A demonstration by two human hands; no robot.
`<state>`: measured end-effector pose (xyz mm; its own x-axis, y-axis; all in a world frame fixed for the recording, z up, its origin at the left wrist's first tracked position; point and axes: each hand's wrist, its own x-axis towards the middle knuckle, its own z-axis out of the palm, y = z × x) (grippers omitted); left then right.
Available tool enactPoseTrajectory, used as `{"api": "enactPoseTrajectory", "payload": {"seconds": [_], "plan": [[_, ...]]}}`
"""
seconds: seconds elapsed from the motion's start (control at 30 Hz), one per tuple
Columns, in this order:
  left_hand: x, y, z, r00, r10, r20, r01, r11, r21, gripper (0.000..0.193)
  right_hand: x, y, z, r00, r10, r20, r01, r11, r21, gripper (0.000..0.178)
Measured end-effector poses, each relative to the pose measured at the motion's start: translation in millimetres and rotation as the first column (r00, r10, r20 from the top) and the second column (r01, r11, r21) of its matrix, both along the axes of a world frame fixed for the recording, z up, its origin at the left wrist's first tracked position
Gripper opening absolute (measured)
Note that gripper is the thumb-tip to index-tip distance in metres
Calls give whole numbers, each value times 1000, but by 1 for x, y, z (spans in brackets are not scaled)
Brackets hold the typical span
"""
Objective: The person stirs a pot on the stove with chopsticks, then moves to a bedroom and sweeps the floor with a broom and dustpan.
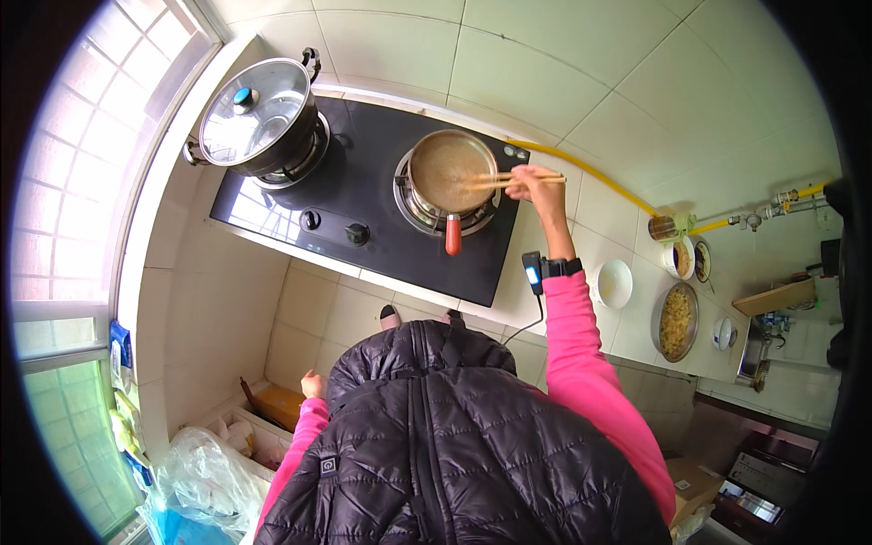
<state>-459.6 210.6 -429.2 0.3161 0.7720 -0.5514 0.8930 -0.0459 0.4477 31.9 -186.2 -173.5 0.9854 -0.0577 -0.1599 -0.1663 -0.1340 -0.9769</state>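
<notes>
My right hand (536,185) is closed around a pair of wooden chopsticks (486,181), their tips down in a small saucepan (438,207). Pale brown, frothy-looking liquid (445,168) fills much of the pan, though its contents are too blurred to name. The pan rests on the right burner of a black glass gas stove (363,150), its red handle (453,234) pointing toward me. Low at my left side hangs my left hand (313,384), fingers curled in, with nothing visible in it.
A lidded pot (259,118) stands on the left burner. To the right, the counter holds a white bowl (613,283), a metal dish of chopped yellowish food (675,322) and smaller bowls. A yellow gas hose (595,173) runs along the wall. Plastic bags (204,481) lie lower left.
</notes>
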Motion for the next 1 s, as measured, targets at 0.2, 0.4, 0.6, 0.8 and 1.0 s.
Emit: {"api": "enactPoseTrajectory", "payload": {"seconds": [0.2,0.4,0.6,0.8,1.0], "plan": [[5,3,5,995,-49,-87,41,996,-85,43,1,-2,-2,957,291,22,-289,936,200,17],[-8,3,-10,991,88,-104,-100,988,-118,42,-1,-4,-5,975,62,213,-109,969,219,17],[-16,3,-20,993,-79,-84,69,991,-115,41,-1,-2,-7,997,57,-54,-55,998,37,18],[-15,1,-21,993,-56,-102,38,984,-174,41,1,3,-4,954,276,117,-297,928,225,17],[-21,2,-28,999,0,-50,-7,993,-121,39,2,7,3,980,-34,196,11,993,120,16]]}}
